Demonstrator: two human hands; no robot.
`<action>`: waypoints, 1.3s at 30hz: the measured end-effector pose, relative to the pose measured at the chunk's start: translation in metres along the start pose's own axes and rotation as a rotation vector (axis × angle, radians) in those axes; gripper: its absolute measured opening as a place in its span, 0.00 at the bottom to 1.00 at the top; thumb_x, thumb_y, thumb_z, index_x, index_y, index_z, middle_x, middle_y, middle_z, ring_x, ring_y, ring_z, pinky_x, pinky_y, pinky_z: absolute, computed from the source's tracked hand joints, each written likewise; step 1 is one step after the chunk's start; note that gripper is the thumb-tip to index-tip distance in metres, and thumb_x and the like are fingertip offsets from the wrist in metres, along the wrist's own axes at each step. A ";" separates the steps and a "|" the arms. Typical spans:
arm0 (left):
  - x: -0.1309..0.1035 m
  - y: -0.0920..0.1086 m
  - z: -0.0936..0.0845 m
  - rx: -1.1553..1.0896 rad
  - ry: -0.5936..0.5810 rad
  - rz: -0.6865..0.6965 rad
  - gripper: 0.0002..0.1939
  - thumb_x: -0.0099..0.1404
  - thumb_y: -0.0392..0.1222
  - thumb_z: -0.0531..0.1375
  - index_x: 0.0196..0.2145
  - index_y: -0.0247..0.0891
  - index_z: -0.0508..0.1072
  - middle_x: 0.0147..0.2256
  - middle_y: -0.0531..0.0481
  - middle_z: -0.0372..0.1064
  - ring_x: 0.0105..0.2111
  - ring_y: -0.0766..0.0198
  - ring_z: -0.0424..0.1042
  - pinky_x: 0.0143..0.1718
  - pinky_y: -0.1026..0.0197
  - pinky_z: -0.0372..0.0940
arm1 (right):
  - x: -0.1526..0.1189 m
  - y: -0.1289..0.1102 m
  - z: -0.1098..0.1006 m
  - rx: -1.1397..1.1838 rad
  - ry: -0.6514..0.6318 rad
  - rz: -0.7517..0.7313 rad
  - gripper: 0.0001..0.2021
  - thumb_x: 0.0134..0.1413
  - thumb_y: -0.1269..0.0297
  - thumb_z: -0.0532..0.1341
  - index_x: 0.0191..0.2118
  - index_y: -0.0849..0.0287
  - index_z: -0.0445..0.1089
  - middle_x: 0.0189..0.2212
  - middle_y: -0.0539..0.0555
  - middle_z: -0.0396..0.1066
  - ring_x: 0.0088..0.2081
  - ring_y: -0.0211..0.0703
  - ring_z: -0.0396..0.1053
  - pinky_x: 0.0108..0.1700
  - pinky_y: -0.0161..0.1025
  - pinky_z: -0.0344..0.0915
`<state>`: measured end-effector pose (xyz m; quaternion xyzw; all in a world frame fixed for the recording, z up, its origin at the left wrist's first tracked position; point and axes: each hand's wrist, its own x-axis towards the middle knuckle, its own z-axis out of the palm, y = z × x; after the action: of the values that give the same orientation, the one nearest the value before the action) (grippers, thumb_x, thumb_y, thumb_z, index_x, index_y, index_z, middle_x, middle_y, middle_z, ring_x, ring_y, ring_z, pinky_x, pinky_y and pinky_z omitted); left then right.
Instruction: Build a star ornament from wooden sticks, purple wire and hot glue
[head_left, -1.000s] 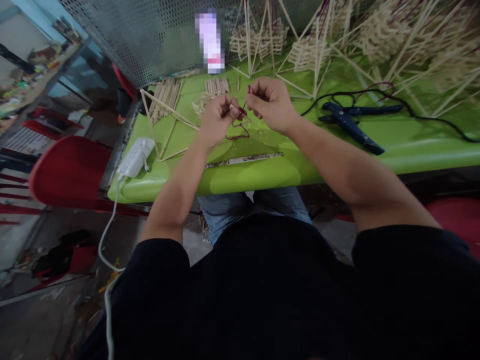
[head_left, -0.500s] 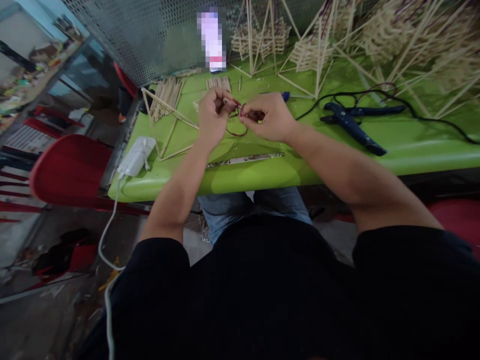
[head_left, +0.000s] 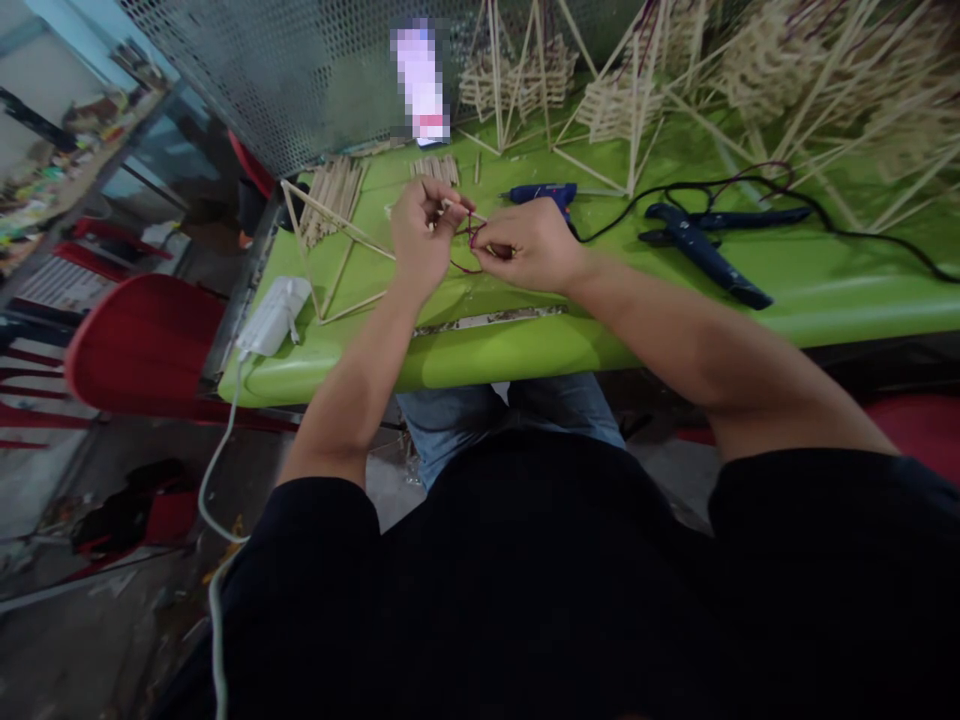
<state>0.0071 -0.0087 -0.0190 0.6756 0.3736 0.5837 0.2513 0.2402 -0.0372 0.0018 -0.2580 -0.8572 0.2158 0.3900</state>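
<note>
Above the green table [head_left: 495, 355], my left hand [head_left: 421, 235] is closed in a pinch on a thin wooden stick [head_left: 481, 218]. A dark red cord [head_left: 466, 269] is looped at the stick and hangs below it between the hands. Fingertips of my right hand [head_left: 534, 246] are pinched on that cord, just to the right of my left fingers. Just behind my right hand lies a blue glue gun [head_left: 536, 193]. To the left of my left hand stands a triangular stick frame [head_left: 341, 275].
Cut sticks [head_left: 334, 195] lie at the back left, near a lit, blurred phone [head_left: 424, 85]. Woven stick structures [head_left: 611, 108] fill the back right. Blue-handled pliers [head_left: 697, 250] and a black cable lie at right. A white power strip [head_left: 276, 315] sits at the left edge.
My right hand has shifted slightly down and left, drawing the cord into a smaller loop. More of the glue gun shows behind it. My left hand stays nearly in place.
</note>
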 end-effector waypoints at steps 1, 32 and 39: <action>0.000 -0.001 0.000 -0.026 0.001 -0.009 0.35 0.70 0.83 0.77 0.43 0.50 0.77 0.43 0.47 0.88 0.47 0.50 0.89 0.55 0.45 0.79 | 0.000 0.001 0.001 -0.018 0.006 -0.021 0.19 0.71 0.56 0.74 0.30 0.48 0.68 0.31 0.55 0.69 0.39 0.55 0.72 0.43 0.52 0.73; -0.002 0.010 0.002 -0.203 0.051 -0.041 0.24 0.69 0.62 0.87 0.40 0.50 0.81 0.41 0.48 0.83 0.47 0.49 0.88 0.54 0.48 0.78 | -0.002 0.007 0.006 0.010 0.416 0.069 0.24 0.72 0.32 0.71 0.37 0.45 0.71 0.27 0.50 0.62 0.33 0.53 0.67 0.46 0.55 0.79; -0.002 0.013 0.004 -0.136 0.070 -0.013 0.24 0.76 0.66 0.81 0.41 0.48 0.79 0.41 0.48 0.86 0.44 0.53 0.86 0.54 0.48 0.77 | -0.003 0.013 0.009 -0.165 0.192 -0.135 0.22 0.77 0.35 0.66 0.38 0.45 0.74 0.27 0.50 0.69 0.34 0.52 0.74 0.47 0.54 0.78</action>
<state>0.0134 -0.0172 -0.0109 0.6336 0.3462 0.6294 0.2874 0.2383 -0.0302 -0.0125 -0.2505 -0.8461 0.0920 0.4614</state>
